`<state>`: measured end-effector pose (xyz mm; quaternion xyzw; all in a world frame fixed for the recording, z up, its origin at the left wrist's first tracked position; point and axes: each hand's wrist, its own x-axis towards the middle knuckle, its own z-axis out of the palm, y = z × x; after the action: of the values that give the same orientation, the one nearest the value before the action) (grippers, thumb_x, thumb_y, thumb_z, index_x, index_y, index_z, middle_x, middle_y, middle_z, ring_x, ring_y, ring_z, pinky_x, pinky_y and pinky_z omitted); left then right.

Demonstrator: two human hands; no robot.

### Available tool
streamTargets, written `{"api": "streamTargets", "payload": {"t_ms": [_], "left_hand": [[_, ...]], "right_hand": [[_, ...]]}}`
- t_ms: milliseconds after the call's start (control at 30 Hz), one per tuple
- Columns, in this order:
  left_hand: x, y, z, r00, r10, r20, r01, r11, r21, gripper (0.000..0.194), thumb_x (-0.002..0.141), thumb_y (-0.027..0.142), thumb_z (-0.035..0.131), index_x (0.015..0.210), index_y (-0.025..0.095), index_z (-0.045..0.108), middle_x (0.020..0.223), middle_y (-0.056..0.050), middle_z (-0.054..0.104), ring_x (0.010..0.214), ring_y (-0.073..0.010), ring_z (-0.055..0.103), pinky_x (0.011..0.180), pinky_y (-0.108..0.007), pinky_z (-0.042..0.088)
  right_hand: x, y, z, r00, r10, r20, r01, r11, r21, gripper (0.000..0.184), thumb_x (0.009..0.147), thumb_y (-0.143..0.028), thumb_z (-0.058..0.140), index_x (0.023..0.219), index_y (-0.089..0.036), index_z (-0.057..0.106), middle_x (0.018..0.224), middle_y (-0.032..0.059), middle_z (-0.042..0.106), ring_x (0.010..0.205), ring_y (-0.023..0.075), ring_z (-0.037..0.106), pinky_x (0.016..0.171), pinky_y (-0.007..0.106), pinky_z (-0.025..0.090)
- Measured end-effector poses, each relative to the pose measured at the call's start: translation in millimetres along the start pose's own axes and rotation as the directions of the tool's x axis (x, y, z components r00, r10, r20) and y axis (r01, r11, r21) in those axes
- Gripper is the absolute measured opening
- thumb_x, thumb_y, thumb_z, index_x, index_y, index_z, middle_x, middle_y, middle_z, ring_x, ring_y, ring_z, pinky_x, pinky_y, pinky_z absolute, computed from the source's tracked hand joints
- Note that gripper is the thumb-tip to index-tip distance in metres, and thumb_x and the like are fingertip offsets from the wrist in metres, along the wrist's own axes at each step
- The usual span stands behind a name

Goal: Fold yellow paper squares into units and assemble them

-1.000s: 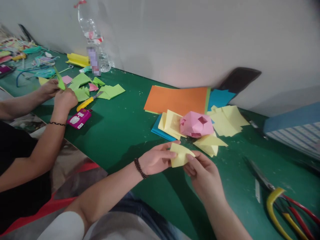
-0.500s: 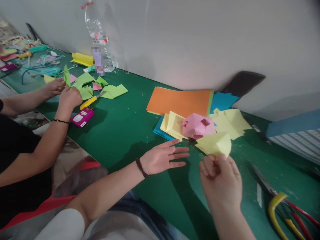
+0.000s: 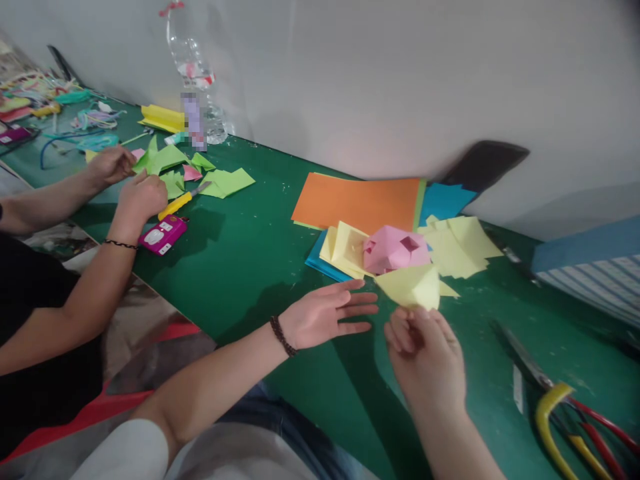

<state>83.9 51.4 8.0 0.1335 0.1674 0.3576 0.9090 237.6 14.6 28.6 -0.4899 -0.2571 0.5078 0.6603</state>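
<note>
Between thumb and fingers, my right hand point(image 3: 430, 360) pinches a folded piece of yellow paper point(image 3: 413, 285), raised over the table. My left hand point(image 3: 327, 317) is held out to the left of it, fingers spread and holding nothing. Just behind the held piece sits a pink folded paper shape point(image 3: 395, 248) with openings in its faces; the yellow paper hides part of its lower edge. Folded yellow pieces point(image 3: 345, 248) lie left of the pink shape on blue paper point(image 3: 320, 259). More yellow pieces point(image 3: 460, 243) are spread on its right.
Orange sheets point(image 3: 357, 200) lie behind. Scissors point(image 3: 545, 393) and red-handled pliers point(image 3: 600, 420) rest at right, near a blue striped box point(image 3: 590, 267). At left, a co-worker's hands point(image 3: 135, 180) handle green paper, near a yellow cutter point(image 3: 175, 205), magenta device point(image 3: 164, 235) and plastic bottle point(image 3: 200, 80).
My right hand has moved left with the yellow paper, nearer my left hand, which stays in place. The co-worker's green paper has been lowered.
</note>
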Motion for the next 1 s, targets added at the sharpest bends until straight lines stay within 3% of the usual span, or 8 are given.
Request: {"api": "streamTargets", "payload": {"t_ms": [233,333,400,467,567,800,933,1000], "left_hand": [[5.0,-3.6,-1.3,0.988,0.045,-0.148,-0.045,0.999,0.008,0.026,0.071,0.027,0.079,0.088,0.012,0.067,0.097,-0.009,0.068,0.091,-0.0184,0.062,0.082,-0.031,0.046],[6.4,-3.5,-1.1,0.966,0.092,-0.242,-0.096,0.995,-0.005,0.02,0.067,0.022,0.081,0.078,0.013,0.067,0.086,-0.006,0.069,0.082,-0.0156,0.063,0.074,-0.028,0.047],[6.4,-2.8,0.0,0.947,0.122,-0.298,-0.124,0.992,0.014,0.019,0.065,0.021,0.081,0.074,0.013,0.067,0.081,-0.005,0.069,0.077,-0.0141,0.063,0.07,-0.026,0.046],[5.9,-2.0,1.3,0.932,0.139,-0.335,-0.128,0.99,0.053,0.019,0.064,0.02,0.082,0.072,0.011,0.068,0.079,-0.005,0.069,0.074,-0.0128,0.062,0.068,-0.025,0.046],[4.4,-2.1,2.5,0.933,0.124,-0.338,-0.08,0.987,0.139,0.021,0.062,0.022,0.083,0.072,0.01,0.07,0.079,-0.006,0.069,0.073,-0.0113,0.061,0.068,-0.023,0.045],[-0.1,-2.4,2.1,0.968,0.051,-0.247,0.018,0.963,0.269,0.031,0.069,0.034,0.081,0.091,0.013,0.073,0.089,-0.007,0.069,0.082,-0.0148,0.062,0.07,-0.025,0.046],[-1.3,-0.9,2.3,0.973,0.032,-0.228,0.041,0.951,0.308,0.038,0.075,0.039,0.075,0.106,0.017,0.071,0.106,-0.009,0.067,0.087,-0.0151,0.062,0.072,-0.024,0.047],[0.4,-1.8,3.3,0.972,0.061,-0.227,0.032,0.923,0.384,0.039,0.075,0.039,0.075,0.107,0.016,0.069,0.108,-0.01,0.066,0.088,-0.0159,0.062,0.073,-0.026,0.048]], "right_hand": [[1.4,13.2,-3.0,0.98,0.169,0.103,-0.155,0.979,-0.136,0.025,0.071,-0.04,0.076,0.073,-0.018,0.062,0.063,-0.0023,0.06,0.04,0.0027,0.034,0.04,0.02,0.031],[6.5,12.9,-7.8,0.997,-0.008,0.072,0.03,0.954,-0.3,0.032,0.075,-0.042,0.073,0.098,-0.021,0.066,0.079,0.0,0.065,0.052,0.0071,0.048,0.049,0.023,0.043],[9.0,10.5,-11.7,0.956,-0.28,0.089,0.289,0.842,-0.456,0.042,0.075,-0.038,0.073,0.113,-0.024,0.063,0.098,0.0031,0.067,0.074,0.0126,0.059,0.067,0.029,0.052],[9.1,6.9,-14.5,0.851,-0.48,0.214,0.503,0.627,-0.595,0.045,0.075,-0.033,0.074,0.118,-0.027,0.062,0.115,0.0058,0.065,0.098,0.019,0.061,0.086,0.039,0.052],[4.7,3.0,-14.3,0.754,-0.507,0.418,0.631,0.381,-0.676,0.035,0.078,-0.03,0.071,0.113,-0.029,0.066,0.125,0.0069,0.063,0.112,0.0243,0.059,0.095,0.046,0.05],[3.4,-4.3,-13.5,0.695,-0.517,0.499,0.689,0.282,-0.668,0.018,0.083,-0.024,0.066,0.099,-0.028,0.072,0.121,0.0066,0.066,0.099,0.0206,0.066,0.085,0.039,0.056],[28.0,-36.1,-28.1,0.645,-0.666,0.375,0.64,0.202,-0.741,0.022,0.082,-0.025,0.066,0.103,-0.028,0.07,0.117,0.0064,0.068,0.106,0.0225,0.063,0.092,0.042,0.051],[45.2,-56.1,-37.2,0.692,-0.66,0.294,0.541,0.204,-0.816,0.023,0.083,-0.031,0.064,0.104,-0.027,0.071,0.112,0.0065,0.069,0.102,0.0221,0.063,0.087,0.039,0.051]]}}
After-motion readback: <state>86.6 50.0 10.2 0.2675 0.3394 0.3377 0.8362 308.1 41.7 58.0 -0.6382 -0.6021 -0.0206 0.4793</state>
